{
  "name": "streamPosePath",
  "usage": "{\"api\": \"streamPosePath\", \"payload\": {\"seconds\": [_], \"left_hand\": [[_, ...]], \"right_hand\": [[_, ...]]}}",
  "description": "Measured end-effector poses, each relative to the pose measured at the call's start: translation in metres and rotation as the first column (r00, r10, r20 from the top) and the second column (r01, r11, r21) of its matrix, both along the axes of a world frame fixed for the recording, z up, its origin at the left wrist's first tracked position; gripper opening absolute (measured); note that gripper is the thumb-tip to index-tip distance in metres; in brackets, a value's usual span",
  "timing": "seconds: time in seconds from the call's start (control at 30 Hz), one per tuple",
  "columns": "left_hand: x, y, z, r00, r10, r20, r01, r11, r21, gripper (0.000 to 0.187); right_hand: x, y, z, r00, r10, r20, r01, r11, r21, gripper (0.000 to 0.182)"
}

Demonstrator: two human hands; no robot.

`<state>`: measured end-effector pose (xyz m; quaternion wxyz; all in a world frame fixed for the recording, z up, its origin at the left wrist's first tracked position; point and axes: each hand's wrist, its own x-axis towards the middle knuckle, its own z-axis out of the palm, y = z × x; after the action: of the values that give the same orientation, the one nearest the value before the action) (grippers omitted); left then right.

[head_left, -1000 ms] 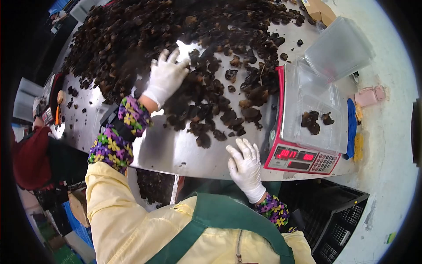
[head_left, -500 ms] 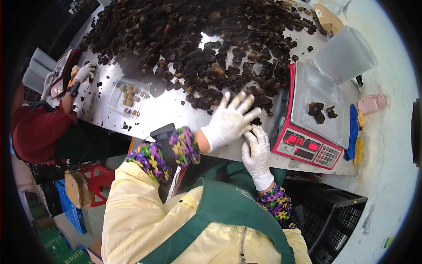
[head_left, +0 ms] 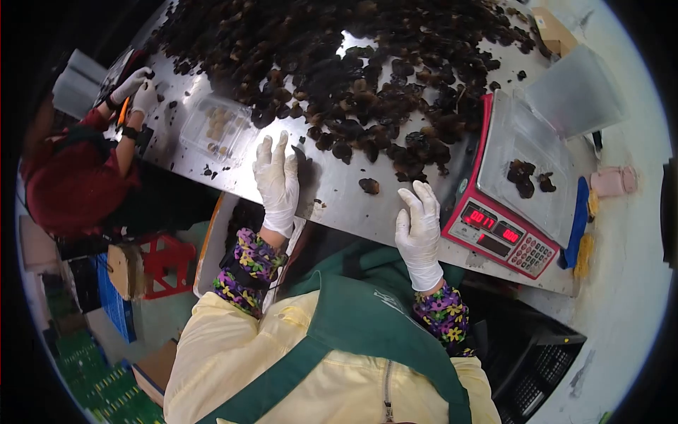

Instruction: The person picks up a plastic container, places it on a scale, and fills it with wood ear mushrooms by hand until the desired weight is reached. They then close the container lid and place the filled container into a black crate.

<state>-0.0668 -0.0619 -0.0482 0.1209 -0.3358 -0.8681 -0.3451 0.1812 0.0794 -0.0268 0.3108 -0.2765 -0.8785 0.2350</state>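
My left hand (head_left: 277,185), in a white glove, is over the table near its front edge, its fingers stretched and slightly apart. Beside its fingertips lies a dark piece (head_left: 301,152). Nothing shows in my gloved right hand (head_left: 419,230), which is at the table edge left of the red scale (head_left: 501,237), fingers apart. A single brown piece (head_left: 369,186) lies between the hands. Beyond them spreads a large heap of dark, fungus-like pieces (head_left: 353,127). The scale's display is lit, and a clear tray (head_left: 530,152) on it holds a few dark pieces.
Left of my left hand is a clear box (head_left: 217,128) with round brown items. A co-worker's gloved hands (head_left: 138,92) are at the far left, by a stack of clear containers (head_left: 81,83). Another clear container (head_left: 575,92) stands behind the scale; a pink object (head_left: 613,181) is at right.
My left hand has moved left, away from my right hand, to near the clear box. The brown piece now shows between them. The co-worker's hands have come together.
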Motion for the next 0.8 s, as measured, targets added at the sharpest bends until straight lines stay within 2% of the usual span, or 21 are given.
{"api": "streamPosePath", "payload": {"seconds": [0.07,0.23,0.33,0.4,0.57,0.63,0.7,0.73,0.8], "left_hand": [[0.006,-0.001,0.004,0.998,-0.005,0.055,-0.004,0.989,0.151,0.038],[0.014,0.000,0.007,0.999,0.050,-0.013,-0.044,0.953,0.299,0.025],[0.012,0.005,0.005,0.992,0.119,0.038,-0.125,0.945,0.302,0.020],[0.010,0.005,0.002,0.990,0.137,-0.034,-0.121,0.949,0.292,0.019],[0.014,0.003,0.003,0.992,0.128,0.019,-0.128,0.938,0.323,0.016],[0.013,0.002,0.006,0.995,0.103,0.017,-0.103,0.946,0.309,0.015],[0.007,0.007,0.017,0.993,0.067,-0.102,-0.040,0.968,0.249,0.030],[0.001,0.015,0.022,0.994,0.048,-0.101,-0.021,0.967,0.255,0.030],[-0.007,0.041,0.049,0.983,-0.110,-0.149,0.134,0.977,0.163,0.037]], "right_hand": [[0.000,0.001,-0.003,1.000,0.024,-0.010,-0.024,1.000,-0.007,0.037],[0.002,0.002,0.000,0.996,0.036,-0.084,-0.041,0.997,-0.059,0.041],[0.002,0.001,-0.001,0.992,0.050,-0.114,-0.058,0.995,-0.076,0.039],[0.002,0.002,-0.001,0.992,0.063,-0.107,-0.070,0.995,-0.068,0.038],[0.001,0.000,-0.002,0.992,0.039,-0.117,-0.039,0.999,0.002,0.034],[0.002,-0.002,-0.004,0.992,0.023,-0.121,-0.021,1.000,0.012,0.034],[0.001,-0.001,-0.006,0.992,-0.002,-0.129,0.005,1.000,0.023,0.034],[0.001,-0.001,-0.007,0.991,-0.007,-0.136,0.012,0.999,0.034,0.033],[0.001,-0.002,-0.008,0.991,-0.023,-0.131,0.030,0.998,0.049,0.033]]}}
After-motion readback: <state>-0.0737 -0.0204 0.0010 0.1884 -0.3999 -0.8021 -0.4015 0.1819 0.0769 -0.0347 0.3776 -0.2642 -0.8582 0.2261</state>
